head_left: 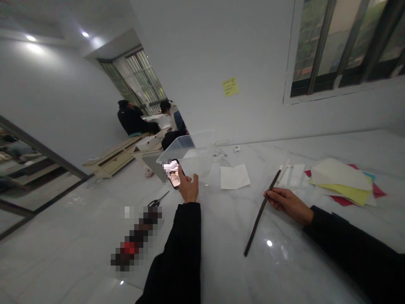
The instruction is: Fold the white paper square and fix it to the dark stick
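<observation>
Marble tabletop (303,270) (glossy, veined) under the right hand (287,202), white wall (190,71) beyond.

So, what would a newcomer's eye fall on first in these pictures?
Most striking are the left hand holding a phone up at the centre, and the right hand gripping a thin dark rod at right. Beyond that hand lies a stack of coloured paper, yellow, red and cream. Two seated people show far back, upper left.

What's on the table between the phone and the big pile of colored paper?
Between the phone and the colored paper pile, the head view shows a white paper sheet and pale strips on the marble table.
</observation>
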A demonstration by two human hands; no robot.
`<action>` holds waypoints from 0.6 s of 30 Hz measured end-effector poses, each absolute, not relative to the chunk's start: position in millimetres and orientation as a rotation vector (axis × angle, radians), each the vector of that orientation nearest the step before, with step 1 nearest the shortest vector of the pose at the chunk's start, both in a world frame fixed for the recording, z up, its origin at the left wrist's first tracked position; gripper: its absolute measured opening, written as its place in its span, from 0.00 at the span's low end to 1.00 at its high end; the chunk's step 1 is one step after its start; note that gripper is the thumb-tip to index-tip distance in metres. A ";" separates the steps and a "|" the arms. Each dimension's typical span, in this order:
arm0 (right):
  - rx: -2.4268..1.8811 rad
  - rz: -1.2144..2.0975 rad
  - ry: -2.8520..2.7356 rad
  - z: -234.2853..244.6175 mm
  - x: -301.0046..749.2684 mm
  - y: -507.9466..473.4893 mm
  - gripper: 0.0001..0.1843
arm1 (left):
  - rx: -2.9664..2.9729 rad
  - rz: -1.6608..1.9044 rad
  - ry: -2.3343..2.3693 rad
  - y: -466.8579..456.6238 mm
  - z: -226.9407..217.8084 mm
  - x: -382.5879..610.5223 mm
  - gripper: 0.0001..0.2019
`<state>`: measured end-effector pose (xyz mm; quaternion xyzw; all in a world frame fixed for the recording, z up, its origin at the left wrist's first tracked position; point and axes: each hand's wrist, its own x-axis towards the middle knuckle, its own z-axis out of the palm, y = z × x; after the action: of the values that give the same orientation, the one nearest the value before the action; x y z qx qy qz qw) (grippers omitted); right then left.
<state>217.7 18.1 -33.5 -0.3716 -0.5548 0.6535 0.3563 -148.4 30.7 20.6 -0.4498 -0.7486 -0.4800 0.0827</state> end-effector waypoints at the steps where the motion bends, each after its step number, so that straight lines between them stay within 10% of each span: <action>1: -0.960 1.680 -1.425 -33.1 217.0 18.0 0.26 | -1.445 -1.474 -2.203 30.2 22.4 -137.4 0.33; 6: -0.995 1.589 -1.424 -28.6 211.4 15.7 0.25 | -2.275 -1.585 -2.094 12.3 16.4 -45.2 0.17; 13: -0.964 1.429 -1.497 -23.5 205.4 17.2 0.23 | -3.062 -1.477 -1.875 -29.9 6.2 44.0 0.35; 18: -0.997 1.486 -1.521 -21.5 204.2 19.0 0.22 | -2.929 -1.704 -2.114 -16.4 -0.5 30.8 0.31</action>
<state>204.2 19.0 -21.5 -0.3914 -0.5975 0.5837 0.3862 30.8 -16.4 -0.5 -0.6678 -0.4819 -0.3885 -0.4133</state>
